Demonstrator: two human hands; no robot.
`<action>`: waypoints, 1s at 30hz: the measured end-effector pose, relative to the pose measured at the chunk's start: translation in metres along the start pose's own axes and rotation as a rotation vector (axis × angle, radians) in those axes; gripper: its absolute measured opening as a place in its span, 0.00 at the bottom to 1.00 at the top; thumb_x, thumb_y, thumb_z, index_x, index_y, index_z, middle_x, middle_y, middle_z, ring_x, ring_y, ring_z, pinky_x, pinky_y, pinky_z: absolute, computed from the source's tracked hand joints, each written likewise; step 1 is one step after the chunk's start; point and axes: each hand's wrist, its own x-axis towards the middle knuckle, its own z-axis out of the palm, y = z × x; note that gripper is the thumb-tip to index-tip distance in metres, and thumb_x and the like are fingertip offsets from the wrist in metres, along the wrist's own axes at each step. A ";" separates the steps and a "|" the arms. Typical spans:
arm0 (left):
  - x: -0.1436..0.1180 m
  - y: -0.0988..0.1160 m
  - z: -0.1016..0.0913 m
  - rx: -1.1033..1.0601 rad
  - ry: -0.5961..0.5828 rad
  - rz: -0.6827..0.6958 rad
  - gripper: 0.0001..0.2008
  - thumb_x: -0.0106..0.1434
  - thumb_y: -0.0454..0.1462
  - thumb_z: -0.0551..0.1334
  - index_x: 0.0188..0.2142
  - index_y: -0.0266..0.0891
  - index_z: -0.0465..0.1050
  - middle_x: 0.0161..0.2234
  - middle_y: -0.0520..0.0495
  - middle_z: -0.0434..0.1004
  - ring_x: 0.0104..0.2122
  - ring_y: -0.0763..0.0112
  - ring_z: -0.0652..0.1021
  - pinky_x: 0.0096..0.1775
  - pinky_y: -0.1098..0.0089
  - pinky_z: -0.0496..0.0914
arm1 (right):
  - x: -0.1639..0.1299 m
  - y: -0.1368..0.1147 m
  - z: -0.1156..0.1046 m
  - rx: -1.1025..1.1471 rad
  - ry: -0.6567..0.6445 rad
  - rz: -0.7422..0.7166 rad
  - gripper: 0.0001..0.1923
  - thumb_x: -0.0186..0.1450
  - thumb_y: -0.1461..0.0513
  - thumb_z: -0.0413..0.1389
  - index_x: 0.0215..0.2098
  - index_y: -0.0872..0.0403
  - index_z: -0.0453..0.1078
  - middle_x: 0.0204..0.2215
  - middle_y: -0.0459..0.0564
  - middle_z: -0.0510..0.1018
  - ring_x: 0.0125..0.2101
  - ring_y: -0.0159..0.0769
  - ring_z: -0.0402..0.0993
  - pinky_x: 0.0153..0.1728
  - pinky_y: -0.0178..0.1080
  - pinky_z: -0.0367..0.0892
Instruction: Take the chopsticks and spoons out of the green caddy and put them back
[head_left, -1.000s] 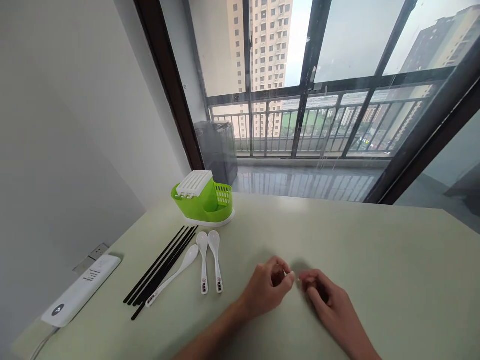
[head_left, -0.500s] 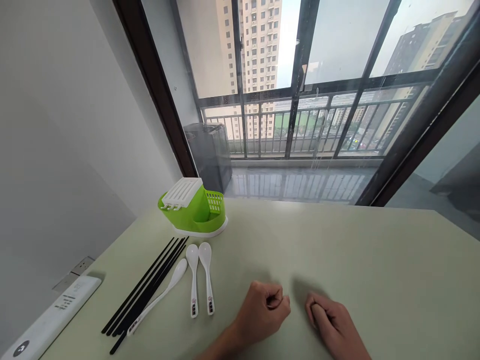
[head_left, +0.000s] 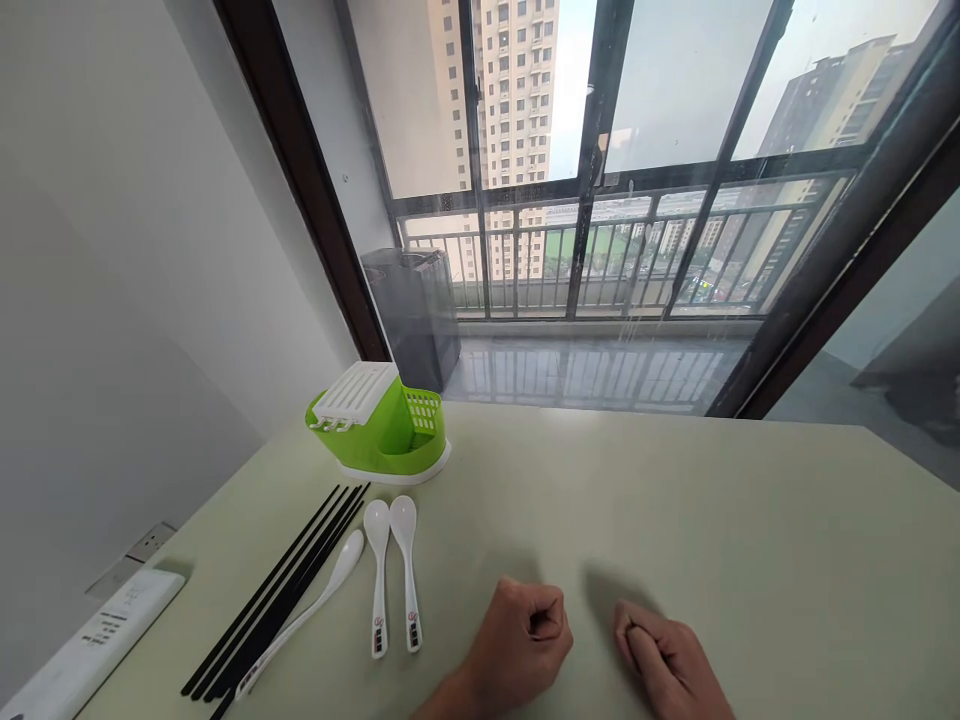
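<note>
Pale green table (head_left: 675, 500) beside a tall window | left hand (head_left: 517, 645) curled into a loose fist at the near edge, holding nothing visible | right hand (head_left: 667, 660) likewise curled, just beside it, apart | three white spoons (head_left: 379, 575) and black chopsticks (head_left: 277, 590) near the left hand toward the left edge | green holder (head_left: 379, 430) at the far-left corner.

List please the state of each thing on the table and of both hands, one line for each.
left hand: fist closed, holds nothing visible
right hand: fingers curled, resting on table
green cutlery holder: upright, white lid on its left part
white spoons: three, lying flat, bowls up
black chopsticks: lying flat, bundled together
white power strip: lying at the table edge
</note>
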 end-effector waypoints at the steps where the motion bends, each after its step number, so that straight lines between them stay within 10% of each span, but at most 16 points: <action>1: 0.000 0.000 0.000 0.001 0.000 0.003 0.19 0.52 0.25 0.57 0.19 0.41 0.44 0.17 0.61 0.43 0.20 0.79 0.48 0.24 0.70 0.46 | 0.000 0.000 0.000 -0.003 -0.004 0.005 0.17 0.69 0.57 0.42 0.22 0.49 0.50 0.19 0.41 0.52 0.22 0.33 0.50 0.26 0.36 0.49; 30: -0.002 -0.002 0.002 0.039 0.007 0.014 0.18 0.52 0.26 0.58 0.19 0.41 0.46 0.17 0.61 0.45 0.20 0.79 0.50 0.23 0.71 0.48 | -0.001 0.004 0.004 -0.016 0.035 -0.021 0.16 0.68 0.56 0.43 0.23 0.50 0.52 0.20 0.41 0.53 0.22 0.33 0.52 0.25 0.35 0.49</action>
